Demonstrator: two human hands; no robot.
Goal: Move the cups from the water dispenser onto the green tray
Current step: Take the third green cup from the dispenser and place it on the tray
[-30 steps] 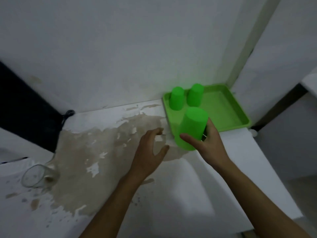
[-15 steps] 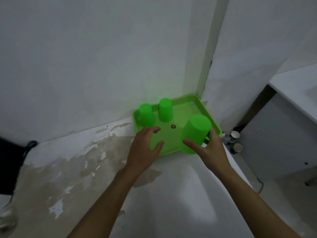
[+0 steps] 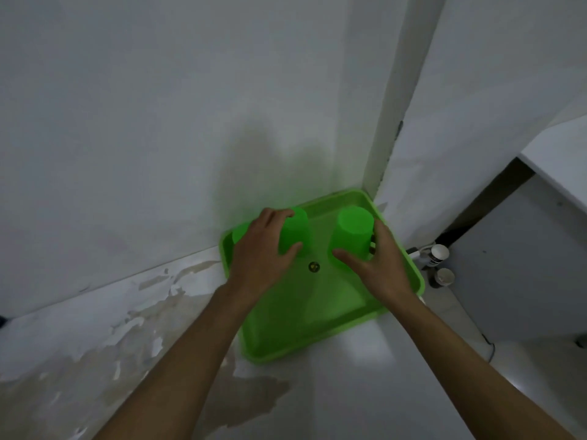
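Note:
A green tray [image 3: 317,328] lies in the corner of a white counter. My right hand [image 3: 378,262] holds an upside-down green cup [image 3: 351,235] over the tray's back right part; I cannot tell whether the cup touches the tray. My left hand [image 3: 263,249] curls around a second upside-down green cup [image 3: 295,231] standing at the tray's back. A third green cup [image 3: 239,233] peeks out behind my left hand at the back left corner, mostly hidden.
Walls close the tray in at the back and right. The white counter [image 3: 365,376] has a peeling, stained patch [image 3: 111,360] on the left. Two small cups [image 3: 440,262] stand on the floor beyond the counter's right edge, beside a grey cabinet [image 3: 524,265].
My right hand has carried its cup from the tray's front edge to over the back right. My left hand has reached forward and closed around the standing cup. The view has shifted right.

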